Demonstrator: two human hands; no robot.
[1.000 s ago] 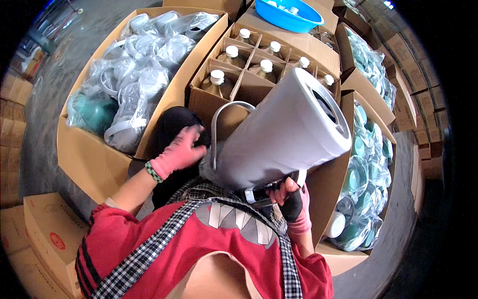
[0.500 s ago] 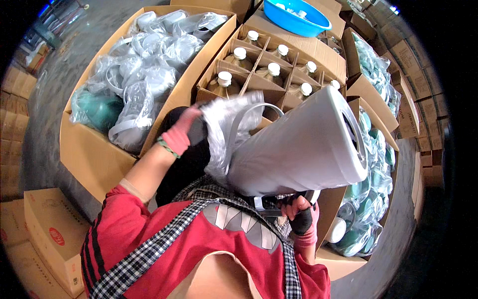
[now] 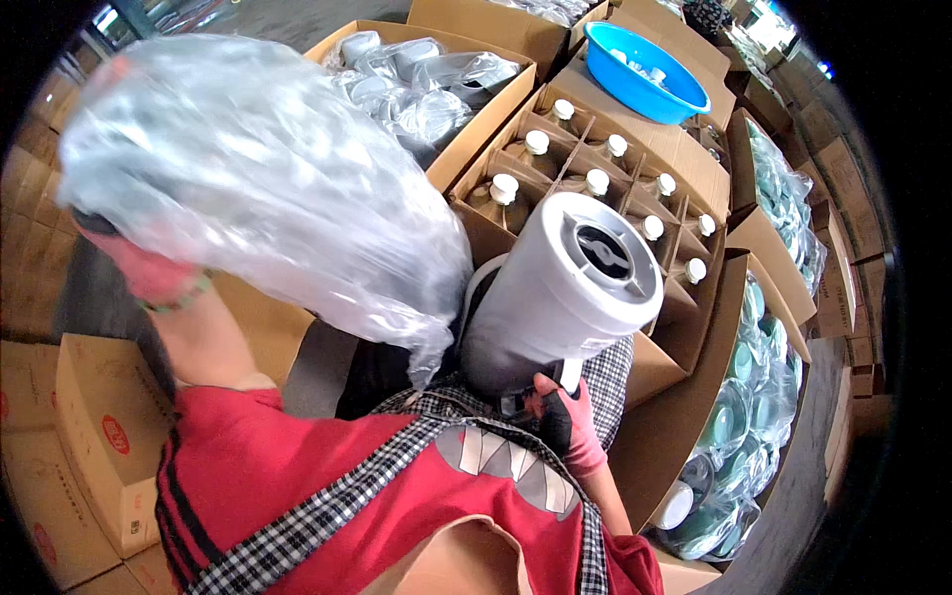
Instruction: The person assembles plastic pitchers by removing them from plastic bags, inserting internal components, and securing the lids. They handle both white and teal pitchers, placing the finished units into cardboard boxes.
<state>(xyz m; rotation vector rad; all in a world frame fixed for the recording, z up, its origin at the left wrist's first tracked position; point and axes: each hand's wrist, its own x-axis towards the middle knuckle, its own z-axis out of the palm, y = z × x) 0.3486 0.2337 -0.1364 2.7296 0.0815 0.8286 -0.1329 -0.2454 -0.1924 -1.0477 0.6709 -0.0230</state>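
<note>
My left hand (image 3: 139, 260), in a pink and black glove, is raised at the far left. It is closed on a large clear plastic bag (image 3: 268, 169), which billows out across my lap. My right hand (image 3: 572, 421), gloved the same way, is wrapped round the handle of a grey thermos jug (image 3: 535, 307). The jug stands tilted in front of my belly, its round end with a dark recessed centre facing up and away. The lower tail of the bag hangs beside the jug. Most of my left fingers are hidden behind the plastic.
Ahead is a divided carton (image 3: 466, 213) of bottles with white caps (image 3: 504, 188). A blue basin (image 3: 635, 84) holding small white parts sits beyond it. Bagged grey jugs (image 3: 421, 109) fill a carton at the back left; bagged green ones (image 3: 744, 416) fill one at right. Closed cartons (image 3: 114, 446) stand at lower left.
My left hand has swung out left and up, drawing the plastic bag off the jug. The jug has turned more upright, its round end now facing up. The view has shifted left.
</note>
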